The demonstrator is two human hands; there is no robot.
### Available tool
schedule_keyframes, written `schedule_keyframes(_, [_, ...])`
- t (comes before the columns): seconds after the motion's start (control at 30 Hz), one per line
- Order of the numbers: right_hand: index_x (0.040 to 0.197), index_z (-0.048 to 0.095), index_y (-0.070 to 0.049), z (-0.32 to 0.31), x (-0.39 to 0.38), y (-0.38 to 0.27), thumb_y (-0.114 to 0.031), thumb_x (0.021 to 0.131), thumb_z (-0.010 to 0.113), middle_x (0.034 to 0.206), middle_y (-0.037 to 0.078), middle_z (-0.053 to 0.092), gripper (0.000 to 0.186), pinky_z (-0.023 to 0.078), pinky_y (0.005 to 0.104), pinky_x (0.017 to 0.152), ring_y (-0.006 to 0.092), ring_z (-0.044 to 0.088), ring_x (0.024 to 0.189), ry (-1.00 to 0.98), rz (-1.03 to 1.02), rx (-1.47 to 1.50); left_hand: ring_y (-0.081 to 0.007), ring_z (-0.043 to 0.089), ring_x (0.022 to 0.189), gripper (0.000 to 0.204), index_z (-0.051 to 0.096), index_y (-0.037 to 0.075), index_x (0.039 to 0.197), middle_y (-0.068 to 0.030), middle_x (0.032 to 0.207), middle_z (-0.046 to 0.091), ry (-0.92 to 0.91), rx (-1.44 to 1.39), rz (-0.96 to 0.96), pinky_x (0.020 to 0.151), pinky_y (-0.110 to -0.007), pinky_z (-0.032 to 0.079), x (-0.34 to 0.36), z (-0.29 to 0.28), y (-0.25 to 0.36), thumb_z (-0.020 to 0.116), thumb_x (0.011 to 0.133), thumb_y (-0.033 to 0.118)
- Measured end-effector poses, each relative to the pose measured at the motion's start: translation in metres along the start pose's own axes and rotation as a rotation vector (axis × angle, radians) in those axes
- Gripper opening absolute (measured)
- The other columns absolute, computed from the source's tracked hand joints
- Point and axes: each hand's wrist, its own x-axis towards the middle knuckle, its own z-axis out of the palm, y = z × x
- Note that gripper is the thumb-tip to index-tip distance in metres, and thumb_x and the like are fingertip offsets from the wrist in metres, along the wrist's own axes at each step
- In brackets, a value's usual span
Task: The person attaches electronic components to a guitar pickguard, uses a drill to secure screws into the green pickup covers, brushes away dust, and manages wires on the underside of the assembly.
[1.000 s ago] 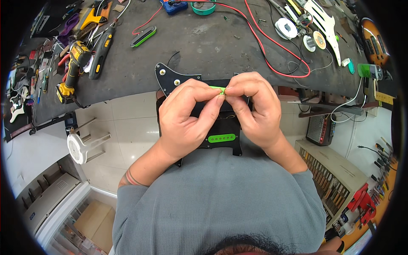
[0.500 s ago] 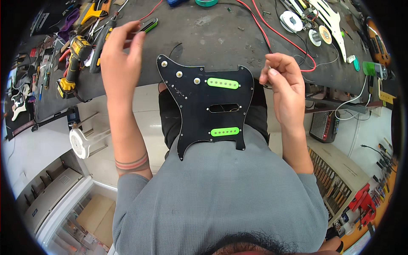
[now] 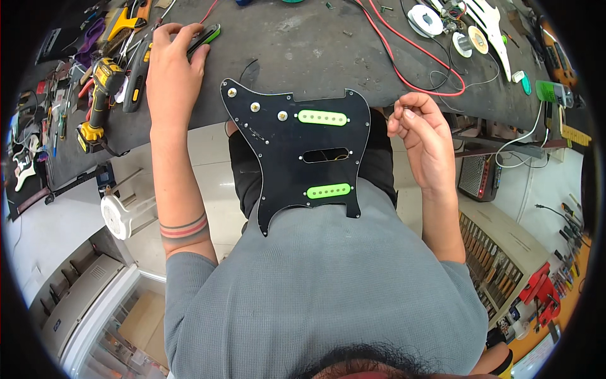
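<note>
From the head camera, looking down, I see my two hands well apart from each other, with the black scratchplate (image 3: 284, 151) between them, lower than both and over my lap, its bottom edge against my grey shirt (image 3: 328, 278). My left hand (image 3: 173, 69) is up over the surface (image 3: 284, 60), fingers and thumb curved about a slim black-and-green piece (image 3: 208, 38); the fingers cover part of it, so I cannot tell whether they are gripping it or only beside it. My right hand (image 3: 426, 136) hangs near the edge of the surface, thumb and forefinger pinched on a tiny piece (image 3: 406, 108) too small for me to make out. Towards my right hand, the plate carries an upper green pickup (image 3: 323, 118) and, nearer my body, a lower green pickup (image 3: 329, 191), with an open slot between the two. Three round metal shafts stand along its side nearest my left hand. Just left of that hand lies a long black-and-yellow tool (image 3: 136, 82), and beyond it a yellow-and-black drill (image 3: 102, 91). Beyond my right hand, a red cable (image 3: 442, 94) curves over the surface, with a white spool (image 3: 425, 21) farther off.
</note>
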Motion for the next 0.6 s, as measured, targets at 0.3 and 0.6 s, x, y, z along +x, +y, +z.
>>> schedule_keyframes(0.3, [0.128, 0.064, 0.001, 0.000, -0.009, 0.000, -0.007, 0.107, 0.065, 0.112, 0.010, 0.071, 0.022, 0.059, 0.0325, 0.086, 0.0179, 0.073, 0.097, 0.012, 0.032, -0.070, -0.0270, 0.071, 0.106, 0.025, 0.077, 0.016, 0.122, -0.0050, 0.116, 0.069, -0.115, 0.178, 0.093, 0.087, -0.042, 0.060, 0.014, -0.001, 0.003, 0.075, 0.097, 0.021])
schedule_keyframes(0.6, [0.122, 0.065, 0.000, -0.004, -0.023, 0.017, -0.009, 0.106, 0.069, 0.111, 0.009, 0.072, 0.018, 0.059, 0.0319, 0.087, 0.0175, 0.073, 0.098, 0.062, 0.065, -0.132, -0.0303, 0.072, 0.102, 0.022, 0.078, 0.013, 0.119, -0.0080, 0.112, 0.071, -0.075, 0.116, 0.087, 0.085, -0.043, 0.060, 0.014, 0.000, -0.004, 0.072, 0.099, 0.018])
